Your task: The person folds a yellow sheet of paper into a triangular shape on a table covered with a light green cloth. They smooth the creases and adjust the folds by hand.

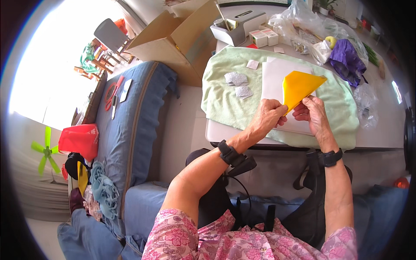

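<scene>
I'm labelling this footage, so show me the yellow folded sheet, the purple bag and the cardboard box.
Yellow folded sheet [299, 86]: head view, on its broad middle.
Purple bag [348, 62]: head view, on its crumpled middle.
Cardboard box [190, 48]: head view, on a side panel.

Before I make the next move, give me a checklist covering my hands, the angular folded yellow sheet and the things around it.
1. Left hand pinching the lower corner of the angular folded yellow sheet: ok.
2. Right hand firmly gripping the sheet's lower-right edge: cannot tell; it is at the edge.
3. Flat white paper lying on the pale green cloth: ok.
4. Small crinkled grey-white pieces off the white paper: ok, left of it.
5. Red-handled scissors beside the paper: not ok, on the blue fabric-covered seat.
</scene>
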A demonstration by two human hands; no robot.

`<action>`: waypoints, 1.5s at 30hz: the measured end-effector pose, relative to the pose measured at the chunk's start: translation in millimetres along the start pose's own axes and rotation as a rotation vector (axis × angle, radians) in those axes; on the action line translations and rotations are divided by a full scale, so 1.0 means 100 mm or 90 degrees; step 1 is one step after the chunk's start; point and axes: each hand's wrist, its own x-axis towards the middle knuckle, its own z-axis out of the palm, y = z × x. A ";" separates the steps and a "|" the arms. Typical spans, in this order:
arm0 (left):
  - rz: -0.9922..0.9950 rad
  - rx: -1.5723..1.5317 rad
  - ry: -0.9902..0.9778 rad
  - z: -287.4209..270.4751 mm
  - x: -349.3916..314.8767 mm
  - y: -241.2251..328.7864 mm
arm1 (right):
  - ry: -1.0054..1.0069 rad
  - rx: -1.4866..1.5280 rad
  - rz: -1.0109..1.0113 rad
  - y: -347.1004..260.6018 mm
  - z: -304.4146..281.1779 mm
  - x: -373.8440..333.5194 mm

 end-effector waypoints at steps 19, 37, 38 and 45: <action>0.392 0.489 0.163 0.09 0.09 -0.07 | -0.013 -0.179 -0.023 -0.14 0.26 -0.07; 0.220 0.307 0.167 -0.09 0.16 -0.06 | -0.042 -0.218 0.021 -0.26 0.17 -0.08; 0.178 0.264 0.153 -0.08 0.14 -0.02 | -0.048 -0.218 0.026 -0.27 0.15 -0.08; 0.037 0.043 0.070 -0.13 0.08 0.16 | -0.060 -0.143 0.052 -0.25 0.06 -0.07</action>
